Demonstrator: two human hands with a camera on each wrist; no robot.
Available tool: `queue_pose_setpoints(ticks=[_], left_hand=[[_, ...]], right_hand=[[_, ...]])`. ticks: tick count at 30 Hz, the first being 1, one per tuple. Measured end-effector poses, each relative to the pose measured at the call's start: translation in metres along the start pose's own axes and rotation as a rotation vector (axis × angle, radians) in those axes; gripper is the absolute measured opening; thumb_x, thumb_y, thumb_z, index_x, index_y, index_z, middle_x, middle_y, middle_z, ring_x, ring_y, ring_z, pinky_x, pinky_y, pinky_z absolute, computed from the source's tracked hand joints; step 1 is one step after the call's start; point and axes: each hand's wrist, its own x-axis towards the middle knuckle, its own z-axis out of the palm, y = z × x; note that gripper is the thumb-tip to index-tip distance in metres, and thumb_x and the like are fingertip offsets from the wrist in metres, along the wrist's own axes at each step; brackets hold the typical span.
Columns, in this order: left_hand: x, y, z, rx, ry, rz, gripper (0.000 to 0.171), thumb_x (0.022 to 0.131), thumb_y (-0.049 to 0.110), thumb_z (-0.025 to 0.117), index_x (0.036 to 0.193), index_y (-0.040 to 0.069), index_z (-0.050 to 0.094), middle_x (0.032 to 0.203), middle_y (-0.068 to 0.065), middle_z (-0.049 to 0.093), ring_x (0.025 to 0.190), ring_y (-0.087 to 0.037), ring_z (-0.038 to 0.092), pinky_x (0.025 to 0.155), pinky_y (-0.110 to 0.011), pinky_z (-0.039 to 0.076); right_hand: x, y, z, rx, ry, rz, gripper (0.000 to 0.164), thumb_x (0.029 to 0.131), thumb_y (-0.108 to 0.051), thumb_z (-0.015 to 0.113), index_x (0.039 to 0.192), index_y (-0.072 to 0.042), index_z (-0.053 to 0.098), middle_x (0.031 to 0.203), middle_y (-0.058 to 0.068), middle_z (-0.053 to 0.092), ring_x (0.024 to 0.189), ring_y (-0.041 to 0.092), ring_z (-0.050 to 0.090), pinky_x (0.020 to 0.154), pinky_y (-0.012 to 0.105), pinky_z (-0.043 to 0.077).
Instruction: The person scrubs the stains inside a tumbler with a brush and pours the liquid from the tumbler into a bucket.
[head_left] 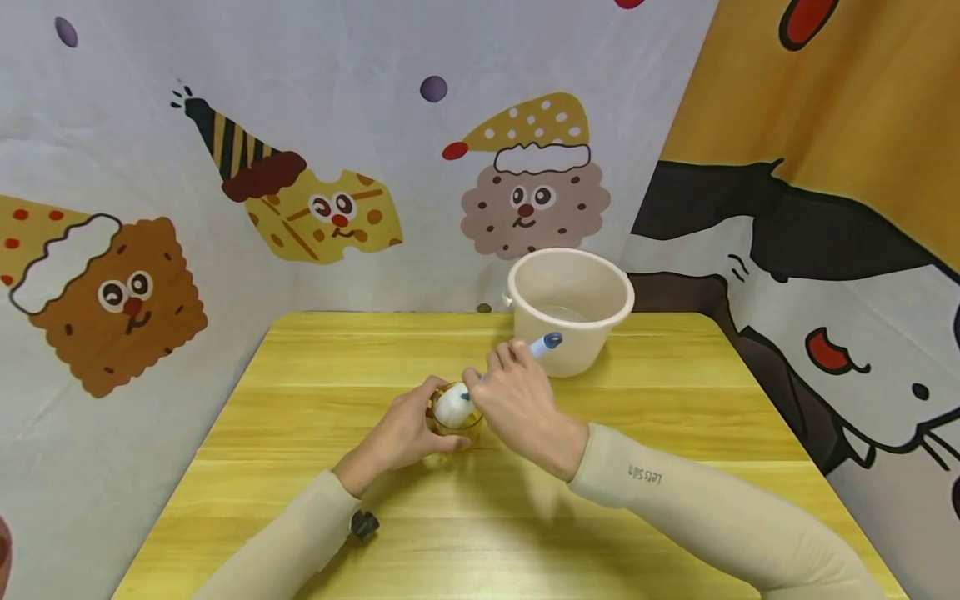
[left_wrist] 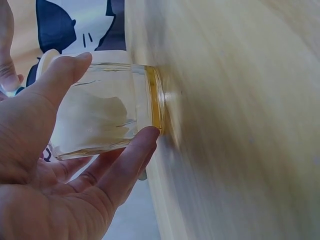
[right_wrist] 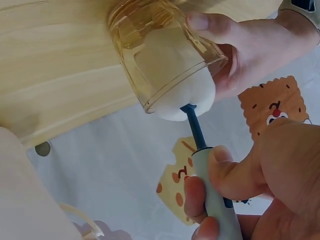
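My left hand holds a clear amber glass cup, fingers and thumb round its sides. In the left wrist view the cup's thick base is right at the wooden tabletop. My right hand grips the pale handle of a cup-cleaning brush. Its round white sponge head sits inside the cup, with part bulging out past the rim. A dark blue neck joins sponge and handle. In the head view the handle's blue end points up and away to the right.
A cream bucket stands at the back of the wooden table, just beyond my right hand. Behind the table hangs a cloth printed with cartoon figures. A small dark device is at my left wrist.
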Motion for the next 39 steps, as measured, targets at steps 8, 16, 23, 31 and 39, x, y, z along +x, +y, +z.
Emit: queue_pose_setpoints(ticks=[8, 16, 23, 31, 39], left_hand=[[0.001, 0.001, 0.0, 0.028, 0.005, 0.004, 0.084, 0.088, 0.045, 0.105, 0.153, 0.013, 0.061, 0.132, -0.008, 0.079, 0.105, -0.015, 0.075, 0.082, -0.031, 0.065], [0.0, 0.0, 0.0, 0.044, 0.005, 0.003, 0.084, 0.087, 0.045, 0.106, 0.152, 0.014, 0.061, 0.13, -0.007, 0.079, 0.105, -0.017, 0.074, 0.082, -0.032, 0.064], [0.0, -0.001, 0.0, 0.055, 0.011, 0.007, 0.087, 0.086, 0.047, 0.106, 0.153, 0.013, 0.061, 0.13, -0.007, 0.079, 0.108, -0.017, 0.074, 0.086, -0.036, 0.066], [0.0, 0.0, -0.001, 0.045, 0.011, 0.012, 0.091, 0.087, 0.047, 0.106, 0.157, 0.011, 0.06, 0.134, -0.01, 0.08, 0.111, -0.021, 0.077, 0.089, -0.039, 0.068], [0.0, 0.0, 0.0, 0.04, 0.014, -0.003, 0.092, 0.087, 0.046, 0.106, 0.157, 0.01, 0.06, 0.136, -0.013, 0.079, 0.114, -0.024, 0.077, 0.092, -0.043, 0.07]], right_hand=[[0.004, -0.002, -0.006, -0.048, -0.002, -0.015, 0.017, 0.095, -0.026, 0.098, 0.097, -0.021, 0.082, 0.092, 0.007, 0.084, 0.093, 0.024, 0.07, 0.095, 0.039, 0.047], [0.009, -0.003, -0.013, -0.067, -0.013, -0.024, 0.018, 0.093, -0.027, 0.099, 0.091, -0.021, 0.082, 0.087, 0.004, 0.083, 0.09, 0.023, 0.069, 0.096, 0.038, 0.046], [0.013, -0.002, -0.017, -0.056, -0.051, -0.037, 0.017, 0.093, -0.027, 0.099, 0.09, -0.02, 0.083, 0.086, 0.004, 0.084, 0.085, 0.021, 0.065, 0.094, 0.038, 0.044], [0.015, -0.001, -0.021, -0.035, -0.089, -0.037, 0.017, 0.091, -0.028, 0.101, 0.094, -0.021, 0.086, 0.092, 0.006, 0.088, 0.088, 0.022, 0.07, 0.092, 0.038, 0.043], [0.017, 0.002, -0.025, 0.045, -0.137, -0.026, 0.016, 0.09, -0.022, 0.101, 0.093, -0.022, 0.085, 0.087, 0.004, 0.085, 0.085, 0.022, 0.067, 0.091, 0.039, 0.042]])
